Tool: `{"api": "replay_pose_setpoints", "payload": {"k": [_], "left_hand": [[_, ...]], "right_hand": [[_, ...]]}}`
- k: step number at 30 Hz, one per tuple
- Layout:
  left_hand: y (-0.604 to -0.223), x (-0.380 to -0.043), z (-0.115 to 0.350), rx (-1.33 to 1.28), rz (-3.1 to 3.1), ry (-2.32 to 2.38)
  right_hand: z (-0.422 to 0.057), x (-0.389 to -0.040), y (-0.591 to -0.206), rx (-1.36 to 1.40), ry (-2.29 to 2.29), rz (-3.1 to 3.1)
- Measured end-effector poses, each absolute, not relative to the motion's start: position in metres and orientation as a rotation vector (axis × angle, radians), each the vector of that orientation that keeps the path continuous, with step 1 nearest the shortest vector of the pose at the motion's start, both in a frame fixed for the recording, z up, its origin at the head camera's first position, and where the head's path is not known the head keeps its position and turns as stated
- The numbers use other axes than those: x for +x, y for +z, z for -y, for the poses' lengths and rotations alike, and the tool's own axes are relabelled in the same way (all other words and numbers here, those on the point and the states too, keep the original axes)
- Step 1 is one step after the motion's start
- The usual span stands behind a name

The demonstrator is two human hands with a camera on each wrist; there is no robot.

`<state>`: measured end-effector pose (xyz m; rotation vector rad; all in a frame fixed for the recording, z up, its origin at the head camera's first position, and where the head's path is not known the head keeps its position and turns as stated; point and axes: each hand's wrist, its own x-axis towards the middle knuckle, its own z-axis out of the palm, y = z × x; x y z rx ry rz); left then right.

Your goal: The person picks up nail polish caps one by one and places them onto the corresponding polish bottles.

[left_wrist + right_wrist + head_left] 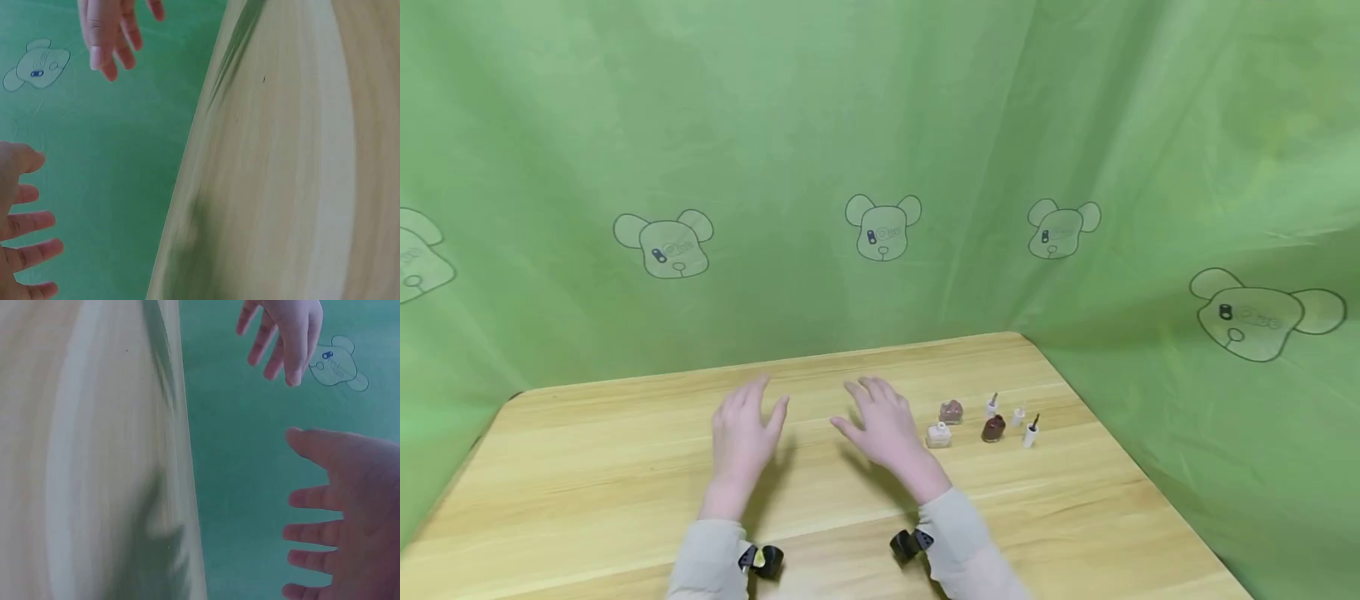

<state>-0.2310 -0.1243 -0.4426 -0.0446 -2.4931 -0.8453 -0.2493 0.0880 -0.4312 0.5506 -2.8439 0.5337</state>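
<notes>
My left hand [743, 433] hovers over the wooden table with fingers spread and nothing in it. Opposite it, my right hand [883, 425] is likewise empty, its thumb apart from the fingers. Just right of that hand stand three small nail polish bottles without caps: a pale one [938, 436], a pinkish one [951, 412] and a dark red one [993, 429]. Beside them, three white brush caps stand with brushes up: a rear cap [992, 407], a middle cap [1018, 417] and a front cap [1030, 435]. Both wrist views show the two hands facing each other, palms inward.
The wooden table [587, 467] stretches under both hands. Green curtains [790, 125] printed with bear heads hang behind it and along the sides. A small black device [762, 560] sits at the left wrist and another black device [912, 544] at the right wrist.
</notes>
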Motion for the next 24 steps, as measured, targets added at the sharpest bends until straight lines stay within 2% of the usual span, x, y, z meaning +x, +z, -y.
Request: {"api": "replay_pose_setpoints", "payload": {"k": [9, 24], "left_hand": [[-0.443, -0.227, 0.096, -0.173, 2.357, -0.847], [-0.449, -0.210, 0.038, -0.460, 2.261, -0.766]], "right_hand": [[-0.117, -0.227, -0.424, 0.540, 0.714, 2.570], [-0.178, -0.202, -0.431, 0.478, 0.748, 2.320]]}}
